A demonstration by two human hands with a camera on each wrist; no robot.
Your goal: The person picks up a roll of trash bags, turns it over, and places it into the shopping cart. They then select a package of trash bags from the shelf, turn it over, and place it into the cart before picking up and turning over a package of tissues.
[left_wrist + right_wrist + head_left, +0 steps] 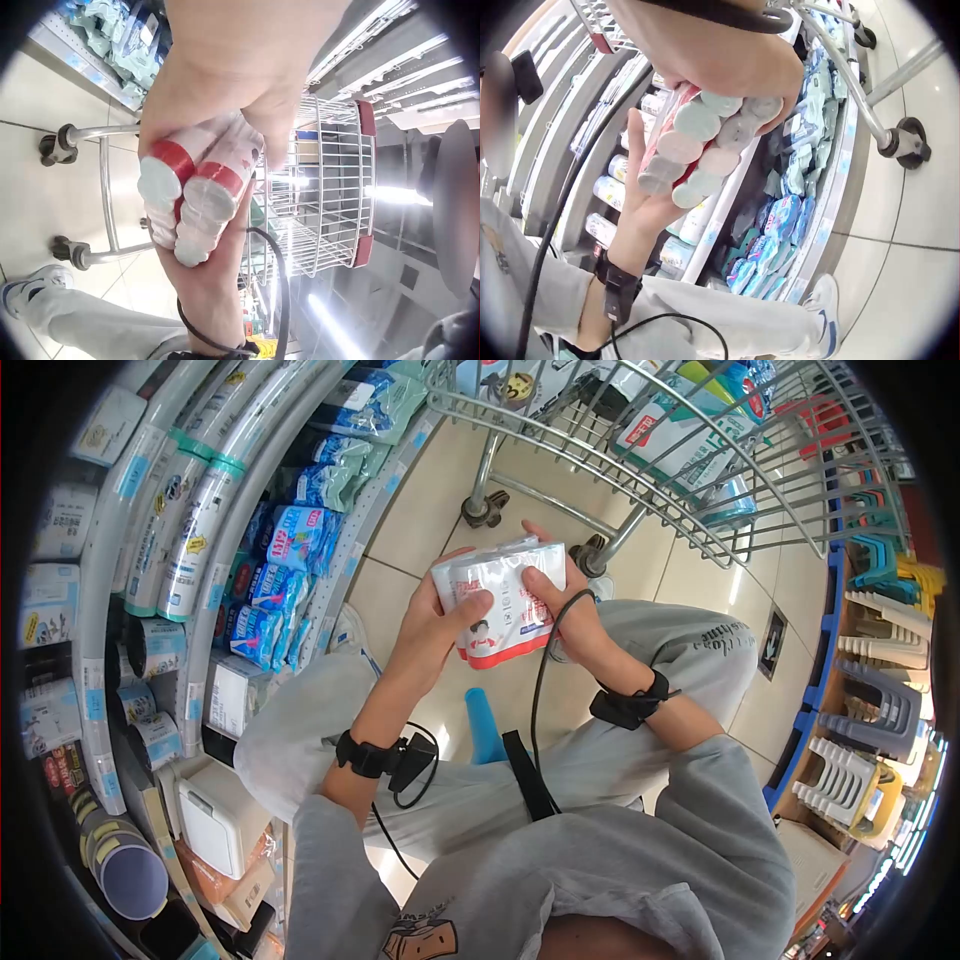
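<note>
Both hands hold a clear-wrapped white and red package (510, 615) in front of the knees in the head view. The left hand (435, 620) grips its left side, thumb on the front face; the right hand (570, 610) grips the right side, thumb also on the front. Seen from the left wrist, the package (210, 191) shows round ends in two rows, between the left hand (217, 82) and the right hand (210, 285). In the right wrist view the round ends of the package (705, 150) face the camera. The fingers behind it are mostly hidden in the head view.
A wire shopping cart (640, 470) with goods stands ahead on the tiled floor. Shelves at left carry blue packets (285, 590) and long rolled packs (200, 540). Stacked plastic stools (870, 700) line the right side. A blue object (484, 725) shows between the legs.
</note>
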